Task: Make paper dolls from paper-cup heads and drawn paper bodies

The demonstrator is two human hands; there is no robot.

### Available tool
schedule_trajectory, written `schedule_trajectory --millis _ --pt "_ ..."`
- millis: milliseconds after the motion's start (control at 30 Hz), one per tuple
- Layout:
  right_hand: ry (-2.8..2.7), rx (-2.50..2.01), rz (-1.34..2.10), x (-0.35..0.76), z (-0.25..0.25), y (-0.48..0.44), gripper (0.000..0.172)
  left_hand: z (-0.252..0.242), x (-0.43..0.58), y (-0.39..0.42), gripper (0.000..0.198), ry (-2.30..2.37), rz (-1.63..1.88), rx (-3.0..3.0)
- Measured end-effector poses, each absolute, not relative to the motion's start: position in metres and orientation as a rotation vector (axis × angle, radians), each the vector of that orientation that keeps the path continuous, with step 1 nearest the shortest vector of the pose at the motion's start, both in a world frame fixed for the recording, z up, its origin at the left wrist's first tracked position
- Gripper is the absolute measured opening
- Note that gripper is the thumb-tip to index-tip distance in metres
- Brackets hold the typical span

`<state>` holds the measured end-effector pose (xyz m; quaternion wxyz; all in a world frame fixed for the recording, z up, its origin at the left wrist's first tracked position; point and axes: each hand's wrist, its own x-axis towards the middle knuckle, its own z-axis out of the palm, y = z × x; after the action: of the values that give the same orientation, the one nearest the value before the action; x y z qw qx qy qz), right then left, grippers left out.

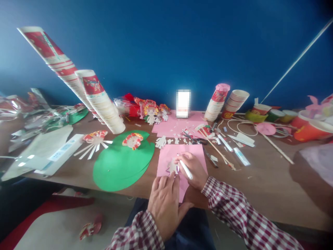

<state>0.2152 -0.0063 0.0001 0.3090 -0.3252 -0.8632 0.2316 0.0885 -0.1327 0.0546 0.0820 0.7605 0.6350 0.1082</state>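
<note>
My right hand (192,167) grips a white marker pen (185,169), its tip over a small white paper cutout (172,166). The cutout lies on a pink sheet of paper (191,151) at the table's front edge, with a dark line partly along its outline. Flat on the sheet, my left hand (166,194) presses the lower part of the cutout with its fingertips, fingers stretched out. Just beyond the sheet lies another white paper figure (161,141). Part of the cutout is hidden by my fingers.
Green paper leaves (122,166) carry a red-and-yellow paper ring (133,141) on the left. Tall stacks of paper cups (104,104) lean behind. Pliers (194,140), sticks and a glue tube (241,156) lie to the right, near bowls and cups (313,130).
</note>
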Motion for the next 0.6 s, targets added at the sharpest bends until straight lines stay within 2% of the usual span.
schedule_trajectory --millis 433,600 --pt "-2.323 -0.911 0.584 0.215 0.004 -0.007 0.020 0.029 0.093 -0.114 0.057 1.948 0.406 2.207" --pt "-2.315 -0.933 0.569 0.214 0.004 -0.007 0.019 0.025 0.095 -0.114 0.063 1.963 0.399 2.194"
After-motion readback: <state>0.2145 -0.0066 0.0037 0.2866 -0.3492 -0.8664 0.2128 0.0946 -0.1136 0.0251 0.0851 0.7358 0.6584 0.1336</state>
